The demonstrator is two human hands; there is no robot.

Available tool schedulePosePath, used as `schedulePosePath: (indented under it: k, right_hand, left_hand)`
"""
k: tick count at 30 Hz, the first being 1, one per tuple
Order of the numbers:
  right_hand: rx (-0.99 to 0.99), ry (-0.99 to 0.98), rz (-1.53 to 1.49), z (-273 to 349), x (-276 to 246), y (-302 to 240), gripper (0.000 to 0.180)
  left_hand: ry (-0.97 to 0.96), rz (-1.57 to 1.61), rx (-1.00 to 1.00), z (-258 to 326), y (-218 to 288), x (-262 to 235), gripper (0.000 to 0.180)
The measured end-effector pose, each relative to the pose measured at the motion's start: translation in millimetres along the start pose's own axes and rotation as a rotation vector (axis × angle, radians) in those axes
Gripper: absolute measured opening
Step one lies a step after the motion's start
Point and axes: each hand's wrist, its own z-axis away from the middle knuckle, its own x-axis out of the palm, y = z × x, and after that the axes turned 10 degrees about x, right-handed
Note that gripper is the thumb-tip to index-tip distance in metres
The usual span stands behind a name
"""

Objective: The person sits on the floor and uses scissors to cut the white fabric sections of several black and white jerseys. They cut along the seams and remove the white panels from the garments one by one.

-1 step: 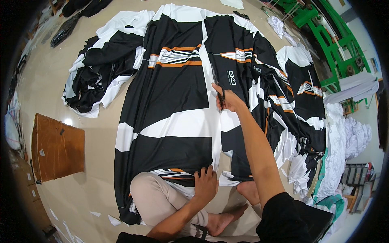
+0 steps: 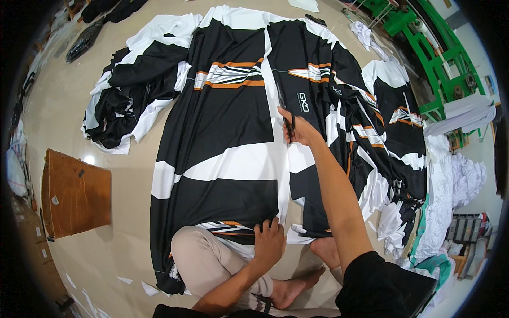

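A long printed fabric (image 2: 228, 116) in black, white and orange lies spread over the floor before me. A cut runs along the white strip right of its middle, parting it from the right-hand printed piece (image 2: 310, 183). My right hand (image 2: 302, 131) is closed around black-handled scissors (image 2: 289, 129), whose blades point away from me along the white strip. Near my bent knee, my left hand (image 2: 269, 245) has its fingers curled over the near end of the fabric, at the edge of the white strip. Its fingertips are partly hidden.
At left stands a brown cardboard box (image 2: 77, 193); beyond it lies a heap of black and white fabric (image 2: 140, 69). More printed fabric (image 2: 389, 100) is bunched at right, beside white cloth (image 2: 439, 191) and a green metal frame (image 2: 440, 69). White scraps (image 2: 149, 289) lie at lower left.
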Motion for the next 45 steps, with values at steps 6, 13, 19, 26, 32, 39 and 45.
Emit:
schedulePosePath:
  k: [6,13,19,26,32,39,45]
  right_hand:
    - [-0.046,0.038,0.052,-12.3,-4.7,-9.8,0.058]
    - [-0.065,0.046,0.054,-14.5,-1.6,-6.9,0.057]
    - [-0.045,0.037,0.017,-26.0,-2.9,-27.9,0.061]
    - [-0.112,0.063,0.076,-32.7,2.2,-37.5,0.052]
    - [-0.111,0.056,0.143,-14.7,-9.2,-24.5,0.053]
    - [-0.572,0.794,0.78,60.1,-43.7,97.3,0.071]
    - [-0.698,0.8,1.043,141.6,-91.8,237.8,0.084]
  left_hand:
    - [0.001,-0.006,0.009,-2.4,0.5,1.5,0.047]
    - [-0.018,-0.001,0.002,-0.7,-0.1,-0.6,0.045]
    - [-0.031,0.004,-0.003,-2.7,0.3,-2.6,0.044]
    - [0.023,-0.002,0.022,-1.4,-1.6,-1.0,0.042]
    - [0.066,-0.016,0.043,0.3,-0.7,-0.2,0.039]
    - [0.361,0.025,-0.148,-33.0,-30.6,-35.9,0.045]
    - [-0.262,-0.084,-0.279,20.6,-14.5,-19.4,0.069]
